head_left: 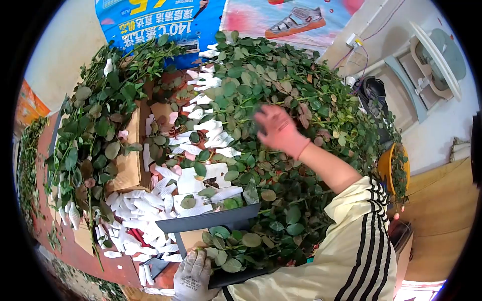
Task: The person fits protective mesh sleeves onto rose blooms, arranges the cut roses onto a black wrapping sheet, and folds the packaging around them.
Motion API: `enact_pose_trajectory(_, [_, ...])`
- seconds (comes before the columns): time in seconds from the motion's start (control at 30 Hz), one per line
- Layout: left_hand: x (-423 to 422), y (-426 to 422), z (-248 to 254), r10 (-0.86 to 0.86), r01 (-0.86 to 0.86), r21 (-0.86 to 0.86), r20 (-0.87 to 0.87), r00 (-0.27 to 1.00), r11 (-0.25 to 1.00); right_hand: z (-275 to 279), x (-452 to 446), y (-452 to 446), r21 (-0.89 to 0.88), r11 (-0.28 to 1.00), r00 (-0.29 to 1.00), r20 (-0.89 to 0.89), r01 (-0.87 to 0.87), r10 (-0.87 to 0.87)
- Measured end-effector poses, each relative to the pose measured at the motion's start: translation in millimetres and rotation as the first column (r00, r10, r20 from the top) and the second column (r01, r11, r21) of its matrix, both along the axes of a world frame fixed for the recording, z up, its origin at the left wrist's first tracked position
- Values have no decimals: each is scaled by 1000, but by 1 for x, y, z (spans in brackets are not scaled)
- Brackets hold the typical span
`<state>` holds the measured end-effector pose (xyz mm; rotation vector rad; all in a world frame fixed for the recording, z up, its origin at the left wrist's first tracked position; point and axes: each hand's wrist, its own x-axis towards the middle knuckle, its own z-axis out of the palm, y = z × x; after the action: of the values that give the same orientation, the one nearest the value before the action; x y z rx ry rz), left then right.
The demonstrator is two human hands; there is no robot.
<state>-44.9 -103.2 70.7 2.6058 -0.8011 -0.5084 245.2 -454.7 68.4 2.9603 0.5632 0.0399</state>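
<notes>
My right hand [281, 130], in a pinkish glove with dark fingertips, is over the large bed of leafy rose stems [321, 105]. Its fingers are blurred, and whether they hold anything cannot be made out. At the bottom, my left hand [193, 276] wears a whitish glove with its fingers close together, beside leafy stems [236, 251]; what it grips is hidden. White mesh sleeves [213, 133] cover flower heads in a column left of the leaves. Between the hands lies a white card [193, 180] behind a dark grey bar [208, 219].
Many loose white mesh sleeves [145, 203] are piled at the lower left, beside corrugated cardboard [128, 160]. More leafy stems [80, 135] stand on the left. A blue poster [150, 25] is behind. At right are a yellow bucket [386, 170] and a white chair [416, 70].
</notes>
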Motion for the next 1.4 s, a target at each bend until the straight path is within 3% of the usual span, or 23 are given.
enact_pose_trajectory(0.07, [11, -6, 4, -29, 30, -7, 140, 990, 1000, 5, 22, -10, 169, 981, 874, 486, -96, 1])
enact_pose_trajectory(0.17, [9, -6, 6, -25, 28, -20, 125, 992, 999, 20, 60, 8, 321, 945, 953, 301, -58, -44])
enact_pose_trajectory(0.23, [9, -6, 3, -20, 21, -9, 117, 993, 1000, 4, 85, 34, 134, 988, 996, 58, -80, 73])
enact_pose_trajectory(0.27, [9, -6, 4, -18, 18, -1, 122, 992, 1000, -5, 97, 49, -90, 996, 996, -83, 18, -25])
enact_pose_trajectory(0.33, [9, -6, 8, -28, 28, 0, 95, 995, 1000, -37, 103, 50, -235, 972, 999, -23, 24, -30])
enact_pose_trajectory(0.47, [9, -7, 9, -32, 30, 29, 94, 995, 999, -45, 104, 39, -207, 978, 997, -72, 23, -38])
enact_pose_trajectory(0.5, [5, -6, 7, -40, 39, 18, 97, 994, 999, -44, 100, 33, -151, 986, 996, 44, -66, 74])
enact_pose_trajectory(0.53, [3, -6, 3, -19, 20, 0, 142, 990, 1000, -38, 96, 17, -113, 983, 971, 171, -146, 164])
enact_pose_trajectory(0.57, [3, -6, -1, -6, 10, -22, 189, 982, 1000, -17, 88, 16, -37, 992, 981, 152, -118, 122])
enact_pose_trajectory(0.67, [-7, -1, -7, -4, 9, -56, 105, 995, 998, 64, 71, 1, -224, 974, 952, 291, -33, 99])
enact_pose_trajectory(0.73, [-2, -6, -2, -27, 33, -39, 152, 988, 999, 143, 46, -10, -254, 948, 853, 521, 190, -31])
enact_pose_trajectory(0.8, [2, -9, 5, -34, 38, -19, 199, 979, 999, 188, 50, -51, 69, 990, 686, 715, 122, -135])
enact_pose_trajectory(0.83, [2, -10, 9, -46, 42, 26, 172, 984, 999, 218, 54, -73, 20, 970, 616, 769, 243, -171])
enact_pose_trajectory(0.9, [-3, -6, 5, -53, 45, 55, 144, 988, 997, 282, 24, -87, 147, 950, 505, 819, 274, -272])
enact_pose_trajectory(0.93, [-4, -4, 2, -53, 45, 53, 150, 987, 998, 306, 23, -113, 131, 889, 400, 857, 439, -324])
enact_pose_trajectory(1.0, [-7, 1, -4, -57, 50, 37, 219, 974, 998, 349, -6, -123, 207, 966, 74, 973, 158, -220])
enact_pose_trajectory(1.07, [-6, 1, -5, -47, 40, 35, 210, 977, 999, 372, -27, -128, -145, 983, -226, 960, 113, 168])
enact_pose_trajectory(1.13, [-6, 2, -2, -30, 30, 1, 145, 989, 1000, 370, -87, -66, -52, 986, 291, 957, 157, 4])
enact_pose_trajectory(1.2, [-8, 6, -6, -45, 56, -44, 220, 974, 998, 320, -137, 0, -300, 953, 421, 869, 32, 259])
enact_pose_trajectory(1.23, [-10, 7, -5, -19, 30, -65, 174, 985, 997, 294, -160, 28, -353, 935, 575, 763, -13, 296])
enact_pose_trajectory(1.3, [-16, 10, -13, 14, 0, -67, 198, 980, 998, 244, -203, 75, -466, 878, 876, 372, -111, 307])
enact_pose_trajectory(1.33, [-14, 10, -15, -12, 17, -26, 184, 983, 1000, 225, -220, 92, -535, 830, 961, 112, -155, 252])
enact_pose_trajectory(1.4, [-13, 12, -16, -22, 29, -32, 186, 982, 999, 170, -243, 95, -281, 900, 937, 10, -334, 350])
